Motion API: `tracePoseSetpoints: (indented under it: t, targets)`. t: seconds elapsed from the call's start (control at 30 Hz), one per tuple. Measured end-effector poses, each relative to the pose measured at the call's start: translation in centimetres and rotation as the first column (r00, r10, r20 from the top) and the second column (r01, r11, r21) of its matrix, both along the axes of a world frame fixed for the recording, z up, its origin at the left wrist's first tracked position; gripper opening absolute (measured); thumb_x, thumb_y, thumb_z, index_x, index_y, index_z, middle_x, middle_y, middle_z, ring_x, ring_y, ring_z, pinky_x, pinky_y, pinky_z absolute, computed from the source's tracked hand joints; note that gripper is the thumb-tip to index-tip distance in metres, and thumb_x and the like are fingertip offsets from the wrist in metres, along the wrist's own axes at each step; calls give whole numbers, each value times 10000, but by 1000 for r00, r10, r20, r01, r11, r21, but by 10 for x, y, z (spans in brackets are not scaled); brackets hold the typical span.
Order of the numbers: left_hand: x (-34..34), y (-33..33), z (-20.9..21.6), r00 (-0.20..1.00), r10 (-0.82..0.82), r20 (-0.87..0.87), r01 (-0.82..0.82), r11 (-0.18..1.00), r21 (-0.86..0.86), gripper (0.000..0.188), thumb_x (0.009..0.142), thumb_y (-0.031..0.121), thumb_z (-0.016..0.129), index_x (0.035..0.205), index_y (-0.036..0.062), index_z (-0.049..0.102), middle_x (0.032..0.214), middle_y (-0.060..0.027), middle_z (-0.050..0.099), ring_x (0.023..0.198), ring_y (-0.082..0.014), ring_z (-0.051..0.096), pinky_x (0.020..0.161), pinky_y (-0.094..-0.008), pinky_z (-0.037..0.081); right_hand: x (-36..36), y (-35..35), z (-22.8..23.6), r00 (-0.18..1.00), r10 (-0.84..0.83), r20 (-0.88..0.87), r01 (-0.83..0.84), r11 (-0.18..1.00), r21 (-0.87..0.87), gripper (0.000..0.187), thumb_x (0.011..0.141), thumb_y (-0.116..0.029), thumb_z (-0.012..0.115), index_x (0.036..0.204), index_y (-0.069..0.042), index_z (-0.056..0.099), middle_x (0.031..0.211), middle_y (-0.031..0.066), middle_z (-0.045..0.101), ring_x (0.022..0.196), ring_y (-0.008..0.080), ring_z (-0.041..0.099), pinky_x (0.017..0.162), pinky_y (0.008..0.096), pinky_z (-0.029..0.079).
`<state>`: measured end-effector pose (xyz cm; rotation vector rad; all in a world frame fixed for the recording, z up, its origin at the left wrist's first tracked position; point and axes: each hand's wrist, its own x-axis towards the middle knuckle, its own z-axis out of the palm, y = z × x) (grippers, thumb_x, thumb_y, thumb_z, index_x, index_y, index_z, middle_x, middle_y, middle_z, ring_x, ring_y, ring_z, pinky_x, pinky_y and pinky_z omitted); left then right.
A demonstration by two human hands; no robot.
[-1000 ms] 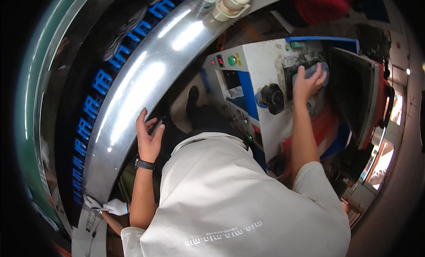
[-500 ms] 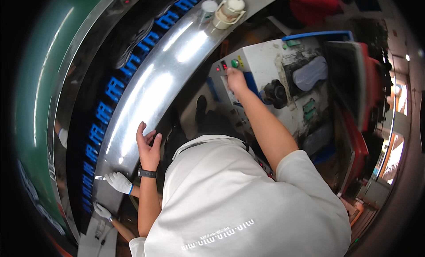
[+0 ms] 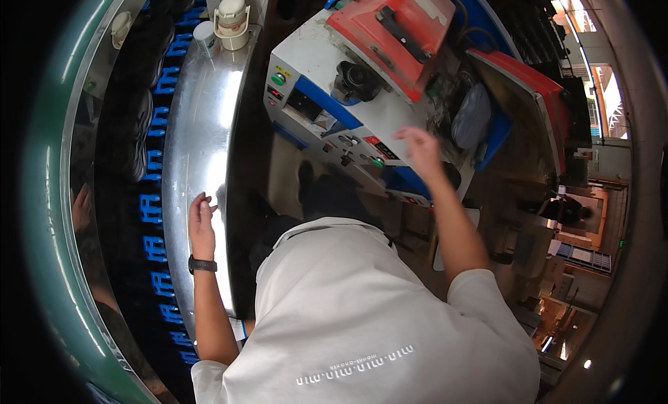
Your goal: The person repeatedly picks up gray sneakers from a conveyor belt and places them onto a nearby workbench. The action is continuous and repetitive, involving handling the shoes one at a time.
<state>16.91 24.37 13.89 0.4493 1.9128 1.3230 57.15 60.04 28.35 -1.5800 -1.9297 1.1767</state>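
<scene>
My left hand hangs over the shiny metal ledge, fingers stretched out and holding nothing; a dark watch is on that wrist. In front of the pale machine's control panel, my right hand is slightly blurred, with fingers loosely apart and nothing visible in them. Nearest to it are a green button and a red label. One red lid lies down over the machine's left station. A second red lid stands raised beside a grey sole-shaped pad.
A beige lidded jug and a whitish cup stand at the ledge's far end. Left of the ledge run blue brackets and dark striped shoes. A black round knob-like part sits on the machine top. Part of another person's glove shows behind my left arm.
My view has turned right. My right hand has left the buttons at the machine's left corner for the panel's right part. The left station's red lid has come down.
</scene>
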Motion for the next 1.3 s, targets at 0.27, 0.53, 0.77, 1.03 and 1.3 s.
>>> tracePoseSetpoints:
  t: [0.27,0.53,0.77,1.03,1.3]
  targets:
    - [40,0,52,990,142,-24,-140,988,71,411,1120,299,507,1404,7,567,1282,-163,667,1120,-243,695,1016,-367,552,254,158,-10,662,-728,179,614,663,428,931,904,-500,731,1583,-9,327,1483,264,538,1371,379,529,1154,422,390]
    - [170,-40,45,982,171,75,-173,985,21,387,1119,258,525,1401,-5,554,1293,-127,630,1068,-181,657,964,-315,546,186,162,-35,594,-498,632,537,830,150,1179,777,-695,728,1682,-177,177,1658,283,307,1511,478,320,1207,553,309]
    - [237,-12,69,997,38,70,-46,992,116,396,1063,111,596,1438,13,517,1359,-140,610,1145,-180,634,1013,-323,527,308,217,21,903,-412,121,418,908,-25,983,745,-400,716,1611,-123,344,1446,184,546,1295,345,556,1028,522,479]
    - [245,54,97,982,-79,171,65,994,89,561,931,237,798,1395,22,567,1267,-109,653,1132,-187,653,965,-352,555,354,102,89,813,-344,-470,113,885,-452,644,944,-348,580,1489,-10,524,1466,148,583,1360,284,548,1163,440,402]
    - [224,119,89,584,-392,711,-72,847,526,920,861,276,882,1563,34,338,1429,-135,576,1281,-248,586,1112,-419,474,22,-44,57,676,271,-685,-499,853,-155,1074,697,-368,620,1634,16,262,1655,163,335,1518,298,345,1253,424,252]
